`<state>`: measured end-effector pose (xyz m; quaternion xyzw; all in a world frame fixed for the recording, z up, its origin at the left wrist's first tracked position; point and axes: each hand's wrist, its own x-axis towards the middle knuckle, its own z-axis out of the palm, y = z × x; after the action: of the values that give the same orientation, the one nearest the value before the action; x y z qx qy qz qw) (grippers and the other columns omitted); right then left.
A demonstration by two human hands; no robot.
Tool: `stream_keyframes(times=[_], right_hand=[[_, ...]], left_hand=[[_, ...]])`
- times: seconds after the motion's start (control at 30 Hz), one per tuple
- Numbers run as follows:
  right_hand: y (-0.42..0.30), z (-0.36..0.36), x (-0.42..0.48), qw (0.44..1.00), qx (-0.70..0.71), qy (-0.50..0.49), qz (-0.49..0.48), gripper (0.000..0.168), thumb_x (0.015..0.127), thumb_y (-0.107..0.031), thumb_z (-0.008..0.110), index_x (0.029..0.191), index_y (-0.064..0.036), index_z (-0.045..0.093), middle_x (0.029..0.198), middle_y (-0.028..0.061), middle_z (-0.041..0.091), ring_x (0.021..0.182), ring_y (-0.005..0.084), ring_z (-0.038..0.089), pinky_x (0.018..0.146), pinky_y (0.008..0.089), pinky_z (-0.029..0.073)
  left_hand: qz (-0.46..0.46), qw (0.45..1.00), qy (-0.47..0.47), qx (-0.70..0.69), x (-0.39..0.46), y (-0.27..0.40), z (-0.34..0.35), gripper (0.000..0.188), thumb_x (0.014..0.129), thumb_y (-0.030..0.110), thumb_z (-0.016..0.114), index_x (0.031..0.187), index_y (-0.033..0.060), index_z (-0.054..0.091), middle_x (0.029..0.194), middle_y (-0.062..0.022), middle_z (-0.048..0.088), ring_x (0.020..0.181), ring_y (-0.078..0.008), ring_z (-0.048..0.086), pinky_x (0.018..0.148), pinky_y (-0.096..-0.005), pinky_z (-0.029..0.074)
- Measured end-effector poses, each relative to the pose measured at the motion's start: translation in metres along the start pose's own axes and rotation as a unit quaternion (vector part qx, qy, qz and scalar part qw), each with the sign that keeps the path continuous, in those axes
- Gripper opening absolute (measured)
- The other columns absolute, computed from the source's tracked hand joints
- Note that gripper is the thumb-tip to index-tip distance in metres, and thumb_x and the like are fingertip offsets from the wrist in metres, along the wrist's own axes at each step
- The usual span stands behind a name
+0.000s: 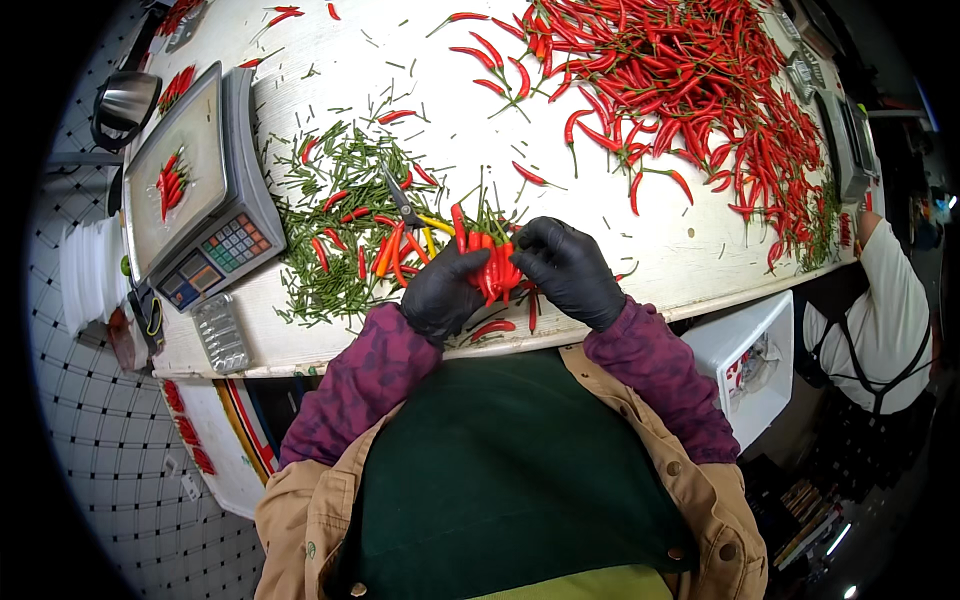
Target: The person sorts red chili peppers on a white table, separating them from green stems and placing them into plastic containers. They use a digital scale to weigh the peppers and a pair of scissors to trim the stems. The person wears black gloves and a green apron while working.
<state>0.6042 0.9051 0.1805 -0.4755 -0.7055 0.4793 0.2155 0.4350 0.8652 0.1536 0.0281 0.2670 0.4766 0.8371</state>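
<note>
My left hand (444,291), in a black glove, holds a bunch of red chillies (491,271) with their green stems pointing away from me. At the right side of that bunch, the curled fingers of my black-gloved right hand (571,271) pinch at the chillies near the stems; what lies between the fingertips is partly hidden. Scissors with yellow handles (405,210) lie just beyond my left hand. Under and around them spreads a heap of cut green stems (330,277) mixed with short red chillies. A loose red chilli (493,330) rests near the table edge.
A large pile of red chillies (675,67) covers the far right of the white table (465,142). On the left, a digital scale (217,247) carries a few chillies (172,187), with a clear plastic box (220,334) nearby. Another person (874,322) is at the right.
</note>
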Motion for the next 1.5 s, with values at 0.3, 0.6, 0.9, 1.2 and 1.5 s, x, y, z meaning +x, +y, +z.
stream_keyframes(times=[0.3,0.6,0.9,1.2,1.5], right_hand=[[-0.006,0.017,-0.002,0.994,-0.077,0.045,-0.059,0.012,0.075,-0.007,0.062,0.082,-0.005,0.053,0.073,0.0086,0.054,0.063,0.0237,0.057,0.056,0.0325,0.047],[0.026,0.032,0.067,0.986,-0.131,0.058,0.082,0.021,0.081,-0.024,0.058,0.083,-0.003,0.057,0.067,0.0092,0.058,0.059,0.0176,0.058,0.056,0.0309,0.046],[0.011,0.046,0.096,0.972,-0.192,-0.032,0.134,0.023,0.076,-0.026,0.057,0.084,-0.004,0.056,0.078,0.0160,0.061,0.072,0.0309,0.059,0.066,0.0395,0.046],[-0.010,0.045,0.045,0.939,0.283,-0.092,0.170,0.014,0.080,-0.011,0.061,0.075,-0.003,0.050,0.060,0.0008,0.049,0.053,0.0054,0.047,0.047,0.0218,0.039],[0.006,0.055,0.034,0.958,0.258,0.014,0.121,0.015,0.081,-0.013,0.059,0.078,-0.002,0.049,0.061,0.0033,0.050,0.050,0.0099,0.048,0.047,0.0258,0.041]], left_hand=[[-0.052,0.967,0.091,0.234,-0.004,0.000,-0.003,0.059,0.070,-0.001,0.066,0.119,-0.0011,0.034,0.099,-0.0100,0.053,0.086,-0.0164,0.057,0.072,-0.0275,0.049],[0.100,0.970,0.181,0.124,-0.021,0.012,-0.028,0.038,0.070,-0.001,0.063,0.105,0.0007,0.048,0.086,-0.0070,0.058,0.072,-0.0176,0.059,0.062,-0.0291,0.050],[0.137,0.957,0.204,0.156,-0.024,0.031,-0.037,0.032,0.071,0.001,0.063,0.101,-0.0003,0.049,0.085,-0.0086,0.058,0.071,-0.0174,0.059,0.062,-0.0282,0.050],[0.120,0.952,0.185,0.214,-0.019,0.021,-0.027,0.048,0.072,0.002,0.065,0.113,0.0016,0.041,0.086,-0.0063,0.057,0.070,-0.0138,0.057,0.059,-0.0244,0.048],[0.092,0.932,0.186,0.297,-0.013,0.020,-0.007,0.073,0.071,-0.003,0.065,0.129,-0.0004,0.021,0.096,-0.0120,0.055,0.080,-0.0181,0.059,0.065,-0.0266,0.051]])
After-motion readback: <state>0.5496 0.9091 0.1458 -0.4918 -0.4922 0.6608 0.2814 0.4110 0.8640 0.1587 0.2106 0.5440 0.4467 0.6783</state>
